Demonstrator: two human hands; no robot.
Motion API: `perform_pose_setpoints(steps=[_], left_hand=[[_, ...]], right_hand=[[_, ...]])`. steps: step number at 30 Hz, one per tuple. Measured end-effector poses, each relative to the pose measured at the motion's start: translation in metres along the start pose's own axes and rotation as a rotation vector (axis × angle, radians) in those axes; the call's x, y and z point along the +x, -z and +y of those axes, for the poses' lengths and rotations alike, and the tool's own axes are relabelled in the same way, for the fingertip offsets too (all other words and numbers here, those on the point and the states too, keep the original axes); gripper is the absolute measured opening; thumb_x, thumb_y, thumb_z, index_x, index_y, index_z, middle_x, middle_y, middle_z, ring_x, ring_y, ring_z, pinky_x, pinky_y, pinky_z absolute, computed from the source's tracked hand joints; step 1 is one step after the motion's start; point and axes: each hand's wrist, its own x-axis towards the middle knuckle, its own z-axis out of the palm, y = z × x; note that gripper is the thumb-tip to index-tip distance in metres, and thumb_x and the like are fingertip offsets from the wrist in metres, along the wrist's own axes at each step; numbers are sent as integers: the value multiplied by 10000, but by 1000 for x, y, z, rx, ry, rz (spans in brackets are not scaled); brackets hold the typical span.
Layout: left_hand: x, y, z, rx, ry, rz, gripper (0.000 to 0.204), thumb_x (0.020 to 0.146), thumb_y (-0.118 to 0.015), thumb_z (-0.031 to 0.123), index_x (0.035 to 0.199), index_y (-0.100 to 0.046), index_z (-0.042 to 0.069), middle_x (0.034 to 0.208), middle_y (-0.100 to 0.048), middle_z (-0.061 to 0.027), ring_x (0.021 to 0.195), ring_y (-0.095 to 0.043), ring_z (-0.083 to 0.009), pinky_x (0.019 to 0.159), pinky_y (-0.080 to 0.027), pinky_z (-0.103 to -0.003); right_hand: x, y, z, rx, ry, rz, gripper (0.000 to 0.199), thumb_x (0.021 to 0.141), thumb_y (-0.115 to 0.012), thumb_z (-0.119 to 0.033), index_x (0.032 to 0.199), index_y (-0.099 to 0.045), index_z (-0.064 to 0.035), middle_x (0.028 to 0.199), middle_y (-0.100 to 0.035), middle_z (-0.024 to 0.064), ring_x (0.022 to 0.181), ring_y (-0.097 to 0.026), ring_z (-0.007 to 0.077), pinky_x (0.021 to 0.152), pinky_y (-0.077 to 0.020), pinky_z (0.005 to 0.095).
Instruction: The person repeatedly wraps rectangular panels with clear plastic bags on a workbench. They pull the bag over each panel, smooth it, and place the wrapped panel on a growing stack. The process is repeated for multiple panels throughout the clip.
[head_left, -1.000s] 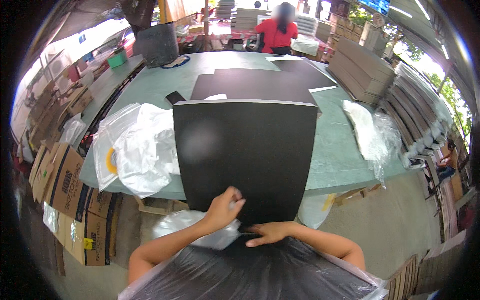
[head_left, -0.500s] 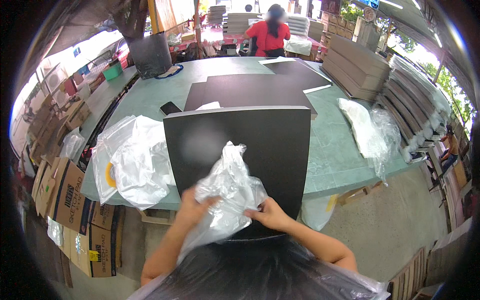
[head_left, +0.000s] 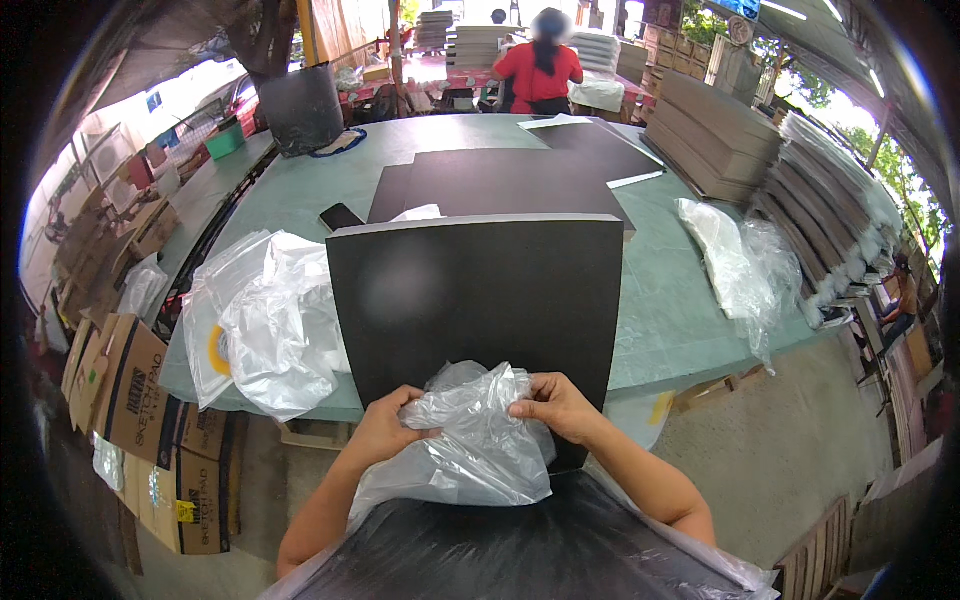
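Note:
A crumpled clear plastic bag (head_left: 475, 440) is gathered between my two hands, low in front of me. My left hand (head_left: 392, 428) grips its left side, fingers bent into the film. On the other side my right hand (head_left: 560, 408) pinches the bag's upper right edge between thumb and fingers. Behind the bag a large black board or pad (head_left: 475, 295) with a pale top edge leans upright against the table's near edge. The bag covers part of its lower portion. Below my hands, dark material under clear plastic (head_left: 530, 540) spreads across my lap.
On the green table (head_left: 660, 330) lie loose plastic bags (head_left: 280, 330) at left, a phone (head_left: 342, 216), black sheets (head_left: 500, 180) and more plastic (head_left: 725, 260) at right. Board stacks (head_left: 710, 135) stand at the far right. Cardboard boxes (head_left: 140, 400) sit at lower left. A person in red (head_left: 540, 75) works beyond.
The bag's peak has dropped from in front of the black board and is bunched lower. My right hand has risen slightly and moved right; both hands still hold the film.

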Motion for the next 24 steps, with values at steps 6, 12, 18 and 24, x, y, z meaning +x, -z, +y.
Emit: perform_pose_setpoints(steps=[6, 12, 18, 24], left_hand=[[-15, 3, 44, -41, 37, 3, 533, 613, -715, 167, 1058, -455, 32, 766, -547, -125, 666, -557, -177, 606, -449, -290], [-3, -17, 19, -310, 179, -182, 445, 665, -673, 118, 1052, -463, 53, 747, -564, -91, 514, -538, -119, 442, -427, -230], [3, -24, 61, -469, -35, -268, 500, 697, -662, 126, 1138, -434, 67, 836, -549, -60, 687, -531, -89, 469, -431, -234], [-3, -20, -12, 147, -255, -181, 191, 745, -551, 136, 893, -580, 19, 865, -553, -139, 774, -553, -197, 675, -432, -308]], right_hand=[[7, -20, 9, -212, -30, 97, 178, 745, -619, -195, 776, -584, -23, 725, -579, 11, 646, -533, 82, 596, -431, 234], [2, -16, 11, 64, -211, 181, 267, 806, -540, -273, 803, -572, -7, 722, -579, 40, 651, -548, 96, 589, -446, 243], [3, -18, 4, -360, 40, -52, 83, 710, -613, -76, 746, -601, -2, 701, -588, 8, 639, -528, 70, 604, -421, 217], [6, 3, 6, 309, -19, 328, 290, 809, -518, -360, 771, -540, -73, 639, -520, 0, 537, -471, 94, 487, -389, 251]])
